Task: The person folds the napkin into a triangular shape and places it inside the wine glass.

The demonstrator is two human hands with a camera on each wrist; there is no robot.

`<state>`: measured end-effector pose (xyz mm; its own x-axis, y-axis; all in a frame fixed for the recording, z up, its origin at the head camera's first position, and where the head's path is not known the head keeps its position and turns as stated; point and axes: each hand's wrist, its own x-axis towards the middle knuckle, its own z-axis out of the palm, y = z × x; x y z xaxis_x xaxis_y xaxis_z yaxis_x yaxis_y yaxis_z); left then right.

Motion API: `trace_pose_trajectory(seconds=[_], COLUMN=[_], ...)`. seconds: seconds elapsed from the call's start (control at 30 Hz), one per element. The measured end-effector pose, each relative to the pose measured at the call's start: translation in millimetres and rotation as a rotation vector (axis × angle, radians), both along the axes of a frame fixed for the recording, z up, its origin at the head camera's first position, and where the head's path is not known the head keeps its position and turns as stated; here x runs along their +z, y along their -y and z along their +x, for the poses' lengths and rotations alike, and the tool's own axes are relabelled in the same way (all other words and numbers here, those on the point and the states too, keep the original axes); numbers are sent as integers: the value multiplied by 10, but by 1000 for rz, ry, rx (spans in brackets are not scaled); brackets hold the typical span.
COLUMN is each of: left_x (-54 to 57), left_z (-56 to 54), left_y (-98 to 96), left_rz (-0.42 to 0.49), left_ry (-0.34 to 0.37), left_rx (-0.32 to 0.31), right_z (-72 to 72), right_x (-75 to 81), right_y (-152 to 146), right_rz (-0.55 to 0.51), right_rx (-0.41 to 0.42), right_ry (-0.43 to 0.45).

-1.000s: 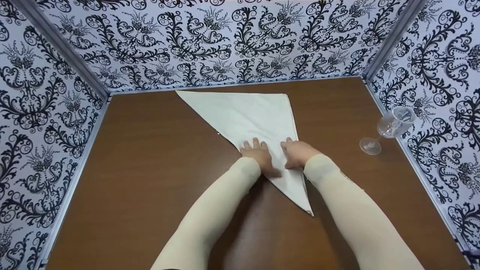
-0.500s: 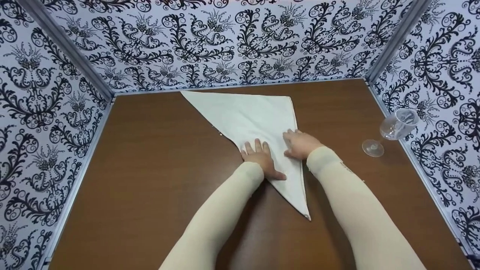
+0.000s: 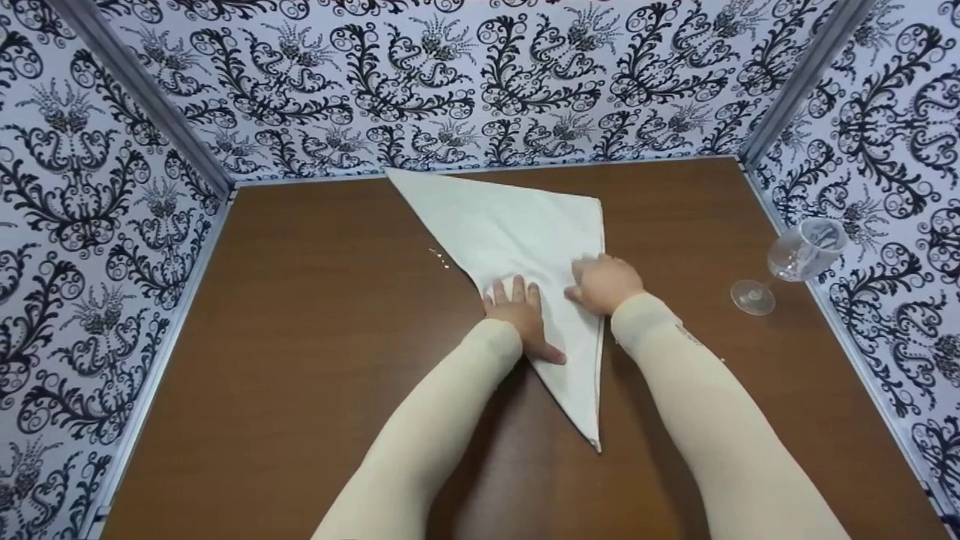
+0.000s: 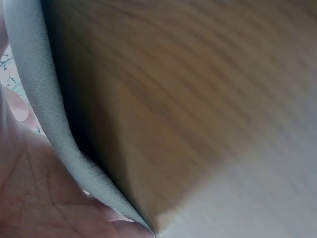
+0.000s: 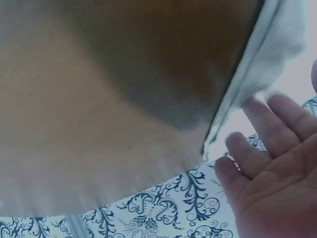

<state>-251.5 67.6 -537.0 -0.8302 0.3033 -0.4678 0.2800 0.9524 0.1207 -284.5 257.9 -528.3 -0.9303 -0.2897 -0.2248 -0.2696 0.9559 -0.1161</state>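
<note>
In the head view a white folded cloth (image 3: 517, 225), roughly triangular, lies on the brown table, one long point toward the back left and another toward the front. My left hand (image 3: 521, 319) rests palm down on its left edge with fingers spread and thumb out to the right. The right hand (image 3: 606, 286) is over the right edge, fingertips on the cloth. The left wrist view shows the palm (image 4: 39, 193) against the cloth's edge. In the right wrist view the fingers (image 5: 285, 121) are loosely extended beside the layered edge of the cloth.
A clear stemmed glass (image 3: 802, 251) stands at the table's right side. Small white specks (image 3: 440, 258) lie on the wood left of the cloth. Walls with a black-and-white scroll pattern (image 3: 420, 82) enclose the table (image 3: 315, 300) at the back and both sides.
The cloth has turned clockwise: its back point has shifted right and its front point left. My right hand has slid farther back along the edge; the left hand has stayed on the cloth.
</note>
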Motion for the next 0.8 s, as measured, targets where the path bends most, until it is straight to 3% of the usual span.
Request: trace_pose_trajectory(seconds=[0.23, 0.33, 0.4, 0.57, 0.63, 0.8], left_x=[-83, -38, 48, 160, 103, -101], left_z=[-74, -82, -64, -44, -59, -141], left_y=[42, 72, 66, 10, 3, 36], left_rz=[-15, -70, -93, -12, 14, -10], left_ry=[22, 27, 14, -38, -17, 50], left_rx=[-39, -42, -48, 55, 117, 159], right_z=[-3, 3, -4, -86, -118, -102], right_x=[-53, -49, -47, -63, -79, -95], right_y=[7, 57, 80, 67, 46, 32], right_rz=[22, 49, 71, 0, -34, -11], right_rx=[-6, 1, 9, -16, -22, 2], right_ry=[113, 114, 119, 18, 11, 136])
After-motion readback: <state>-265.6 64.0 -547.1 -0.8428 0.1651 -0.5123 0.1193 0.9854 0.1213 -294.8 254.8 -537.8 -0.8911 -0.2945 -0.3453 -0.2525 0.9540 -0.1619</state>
